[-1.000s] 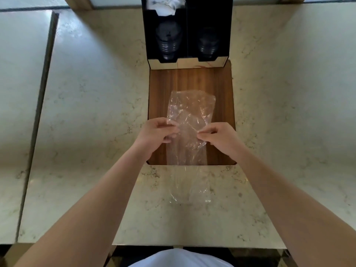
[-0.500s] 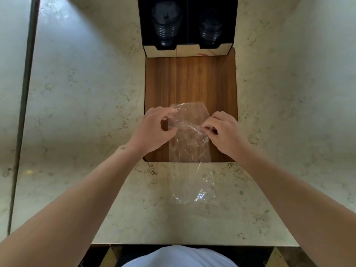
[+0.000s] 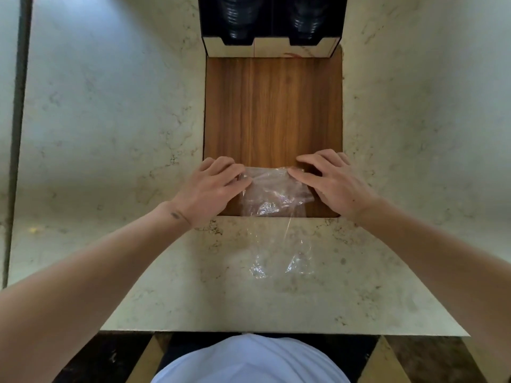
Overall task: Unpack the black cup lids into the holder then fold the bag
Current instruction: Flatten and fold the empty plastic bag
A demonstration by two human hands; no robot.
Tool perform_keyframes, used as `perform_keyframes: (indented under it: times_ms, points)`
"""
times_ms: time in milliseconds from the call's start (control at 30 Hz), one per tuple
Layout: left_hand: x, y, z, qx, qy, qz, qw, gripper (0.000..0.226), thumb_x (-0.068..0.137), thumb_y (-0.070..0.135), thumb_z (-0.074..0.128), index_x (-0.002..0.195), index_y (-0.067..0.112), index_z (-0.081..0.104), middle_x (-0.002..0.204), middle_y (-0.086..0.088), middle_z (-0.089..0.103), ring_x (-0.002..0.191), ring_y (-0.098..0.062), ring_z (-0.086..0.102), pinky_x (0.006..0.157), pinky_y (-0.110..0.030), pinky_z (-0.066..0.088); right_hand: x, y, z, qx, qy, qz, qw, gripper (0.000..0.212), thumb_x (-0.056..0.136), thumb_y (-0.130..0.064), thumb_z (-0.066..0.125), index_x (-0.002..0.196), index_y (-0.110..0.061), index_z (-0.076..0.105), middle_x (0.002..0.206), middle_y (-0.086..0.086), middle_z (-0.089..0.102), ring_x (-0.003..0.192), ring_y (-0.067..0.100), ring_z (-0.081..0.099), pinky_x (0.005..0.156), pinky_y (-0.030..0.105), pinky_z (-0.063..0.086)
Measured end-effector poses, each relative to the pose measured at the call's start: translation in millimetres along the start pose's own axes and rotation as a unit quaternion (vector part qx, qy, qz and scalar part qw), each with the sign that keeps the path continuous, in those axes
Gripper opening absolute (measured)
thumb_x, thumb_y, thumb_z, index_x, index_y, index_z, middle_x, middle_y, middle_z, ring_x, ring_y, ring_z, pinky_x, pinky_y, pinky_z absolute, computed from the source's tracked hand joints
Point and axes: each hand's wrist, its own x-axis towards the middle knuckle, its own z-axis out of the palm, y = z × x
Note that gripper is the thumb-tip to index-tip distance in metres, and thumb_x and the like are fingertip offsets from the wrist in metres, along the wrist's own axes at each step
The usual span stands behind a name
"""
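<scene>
A clear plastic bag (image 3: 273,197) lies flat across the near edge of a wooden board (image 3: 273,106) and onto the marble counter (image 3: 110,134). Its far end is folded back toward me. My left hand (image 3: 210,189) pinches the bag's left edge at the fold. My right hand (image 3: 331,183) presses on the right edge, fingers spread over the plastic. At the top stands the black lid holder (image 3: 271,48) with two compartments. Stacked black cup lids fill the left one (image 3: 237,20) and the right one (image 3: 307,20).
The counter's front edge (image 3: 276,331) runs just before my body. A dark seam (image 3: 16,134) divides the counter at the far left. The holder's pale front wall rests against the board's far edge.
Both hands have drawn the bag's far end toward me and folded it down over the near part. The visible bag on the board is shorter, and the view has tipped downward.
</scene>
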Motion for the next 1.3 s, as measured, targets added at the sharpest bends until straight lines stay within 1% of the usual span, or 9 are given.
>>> perform_keyframes:
  times_ms: [200, 367, 600, 733, 900, 1000, 1133, 1200, 1300]
  points:
    - [-5, 14, -9, -0.122, -0.032, -0.16, 0.979, 0.058, 0.088, -0.006, 0.065, 0.144, 0.009, 0.058, 0.136, -0.016, 0.062, 0.126, -0.035, 0.056, 0.102, -0.049, 0.052, 1, -6, -6, 0.073, -0.003, 0.064, 0.995, 0.054, 0.098, -0.011, 0.062, 0.15, -0.013, 0.048, 0.136, 0.008, 0.061, 0.117, 0.027, 0.056, 0.095, 0.042, 0.05]
    - [-6, 45, -10, -0.281, 0.073, -0.49, 0.822, 0.051, 0.098, 0.024, 0.063, 0.146, 0.023, 0.047, 0.124, 0.006, 0.058, 0.113, -0.013, 0.057, 0.098, -0.038, 0.055, -10, -22, -11, 0.211, 0.061, 0.272, 0.937, 0.048, 0.095, -0.024, 0.055, 0.141, -0.018, 0.048, 0.127, -0.008, 0.053, 0.105, 0.007, 0.059, 0.09, 0.037, 0.059]
    - [21, 50, -8, -0.349, 0.037, -0.507, 0.787, 0.081, 0.091, 0.041, 0.076, 0.159, 0.032, 0.032, 0.142, 0.014, 0.052, 0.126, -0.006, 0.05, 0.102, -0.028, 0.044, 8, -45, -10, 0.274, 0.043, 0.342, 0.898, 0.076, 0.089, -0.031, 0.075, 0.153, -0.02, 0.036, 0.15, -0.002, 0.046, 0.13, 0.013, 0.049, 0.109, 0.039, 0.046]
    - [54, 24, -14, -0.415, 0.041, -0.581, 0.699, 0.076, 0.089, 0.045, 0.078, 0.153, 0.022, 0.044, 0.11, 0.022, 0.066, 0.103, -0.003, 0.062, 0.085, -0.023, 0.046, 46, -34, -19, 0.343, 0.033, 0.475, 0.81, 0.085, 0.083, -0.045, 0.078, 0.153, -0.019, 0.037, 0.133, -0.011, 0.056, 0.099, 0.002, 0.062, 0.081, 0.022, 0.052]
    - [69, 6, -13, -0.482, 0.008, -0.579, 0.657, 0.017, 0.086, 0.016, 0.08, 0.093, 0.031, 0.076, 0.097, 0.006, 0.078, 0.089, -0.013, 0.075, 0.069, -0.025, 0.055, 54, -34, -21, 0.398, -0.05, 0.476, 0.783, 0.046, 0.082, -0.036, 0.084, 0.12, -0.021, 0.062, 0.092, -0.011, 0.069, 0.07, -0.003, 0.067, 0.053, 0.007, 0.045]
    - [62, 0, -14, -0.502, 0.013, -0.539, 0.676, 0.017, 0.083, 0.02, 0.083, 0.086, 0.037, 0.08, 0.093, 0.011, 0.08, 0.088, -0.007, 0.075, 0.073, -0.024, 0.058, 45, -31, -24, 0.446, -0.043, 0.439, 0.779, 0.015, 0.085, -0.024, 0.083, 0.099, -0.026, 0.077, 0.078, -0.012, 0.074, 0.07, -0.003, 0.067, 0.062, 0.007, 0.047]
    - [54, -1, -16, -0.441, -0.107, -0.51, 0.731, 0.043, 0.079, 0.042, 0.087, 0.118, 0.033, 0.071, 0.107, 0.013, 0.074, 0.098, -0.005, 0.068, 0.087, -0.03, 0.055, 39, -32, -27, 0.437, -0.001, 0.443, 0.783, 0.008, 0.088, -0.019, 0.079, 0.083, -0.025, 0.077, 0.068, -0.01, 0.073, 0.06, -0.001, 0.065, 0.057, 0.01, 0.049]
    - [49, -1, -20, -0.429, -0.145, -0.527, 0.719, 0.051, 0.073, 0.057, 0.086, 0.112, 0.026, 0.072, 0.095, 0.013, 0.076, 0.085, -0.005, 0.07, 0.074, -0.026, 0.056, 37, -35, -27, 0.497, 0.105, 0.511, 0.693, 0.011, 0.088, -0.016, 0.078, 0.082, -0.023, 0.073, 0.067, -0.01, 0.071, 0.064, 0.0, 0.067, 0.059, 0.014, 0.053]
    - [32, -5, -30, -0.493, -0.185, -0.53, 0.665, 0.065, 0.062, 0.069, 0.086, 0.1, 0.016, 0.078, 0.08, 0.004, 0.08, 0.075, -0.01, 0.072, 0.064, -0.024, 0.058, 29, -57, -27, 0.602, 0.258, 0.595, 0.466, 0.011, 0.092, -0.008, 0.074, 0.089, -0.014, 0.064, 0.091, 0.004, 0.073, 0.08, 0.014, 0.075, 0.069, 0.021, 0.059]
